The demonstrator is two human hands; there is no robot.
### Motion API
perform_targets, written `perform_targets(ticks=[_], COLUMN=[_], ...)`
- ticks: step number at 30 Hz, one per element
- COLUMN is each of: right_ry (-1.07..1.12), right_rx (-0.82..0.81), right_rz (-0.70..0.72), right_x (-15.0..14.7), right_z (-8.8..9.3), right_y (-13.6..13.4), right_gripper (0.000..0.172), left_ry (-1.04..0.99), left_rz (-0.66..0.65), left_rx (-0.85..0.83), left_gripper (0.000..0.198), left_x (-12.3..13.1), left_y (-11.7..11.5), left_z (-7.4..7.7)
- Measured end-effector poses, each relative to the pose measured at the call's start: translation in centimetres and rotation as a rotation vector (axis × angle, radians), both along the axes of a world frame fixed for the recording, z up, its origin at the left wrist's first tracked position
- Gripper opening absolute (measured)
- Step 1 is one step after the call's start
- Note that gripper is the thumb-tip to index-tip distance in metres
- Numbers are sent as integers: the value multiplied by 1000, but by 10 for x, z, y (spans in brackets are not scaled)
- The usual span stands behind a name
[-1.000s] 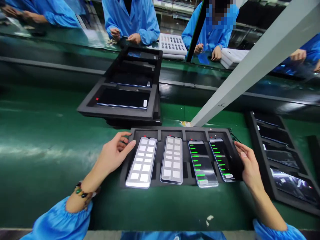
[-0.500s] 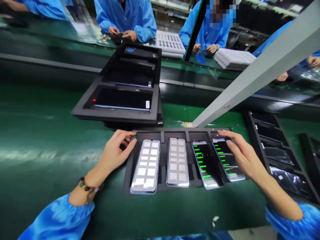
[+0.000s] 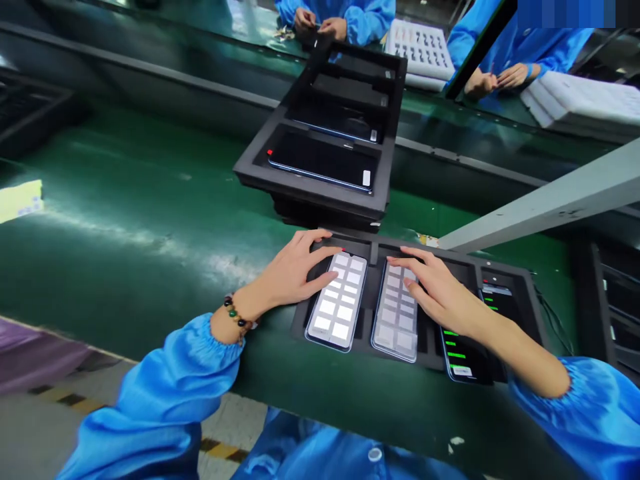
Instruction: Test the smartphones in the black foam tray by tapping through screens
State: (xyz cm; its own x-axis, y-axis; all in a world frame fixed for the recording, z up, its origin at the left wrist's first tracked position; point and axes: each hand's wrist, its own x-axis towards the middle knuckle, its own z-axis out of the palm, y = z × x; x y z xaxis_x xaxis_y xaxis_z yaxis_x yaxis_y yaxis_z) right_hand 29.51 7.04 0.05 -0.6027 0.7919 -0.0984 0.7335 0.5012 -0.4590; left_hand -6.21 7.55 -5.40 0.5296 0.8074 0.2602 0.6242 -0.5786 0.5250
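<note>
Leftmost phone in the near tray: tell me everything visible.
Slim phone, face up, glass-like front, bluish rim, notch at its far end. Screen lit: two columns of pale blocks. Lies in the dark tray, leftmost slot, a red mark by its far end. The left hand reaches over its left edge; contact unclear.

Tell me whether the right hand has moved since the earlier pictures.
Yes, leftward: against the pale post, the right hand has gone from right of its foot to roughly in front of it.
</note>
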Motion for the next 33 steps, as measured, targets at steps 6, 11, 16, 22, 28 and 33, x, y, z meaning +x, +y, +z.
perform_targets(ticks=[6,11,16,22,28,33], right_ry=[-12,39,51,50,100,95], right_rx=[48,95,246,337,396,386], right_rz=[34,109,185,243,242,219], right_x=[-5,-10,-19,-20,-22,-17], right_z=[3,2,-2,-4,-5,-6], right_y=[-10,-43,-82,-113,-124,-124], right_gripper=[45,44,44,45,44,49], left_ry=[117,109,117,148,141,132], left_rz=[-8,-12,-16,-12,-71,-77], left_rx=[73,174,274,422,461,502], left_gripper=[50,46,44,45,50,50], left_x=[1,-3,-7,-13,-26,-30], left_y=[-11,-35,-66,-97,-113,-116], left_z=[7,11,12,17,15,8])
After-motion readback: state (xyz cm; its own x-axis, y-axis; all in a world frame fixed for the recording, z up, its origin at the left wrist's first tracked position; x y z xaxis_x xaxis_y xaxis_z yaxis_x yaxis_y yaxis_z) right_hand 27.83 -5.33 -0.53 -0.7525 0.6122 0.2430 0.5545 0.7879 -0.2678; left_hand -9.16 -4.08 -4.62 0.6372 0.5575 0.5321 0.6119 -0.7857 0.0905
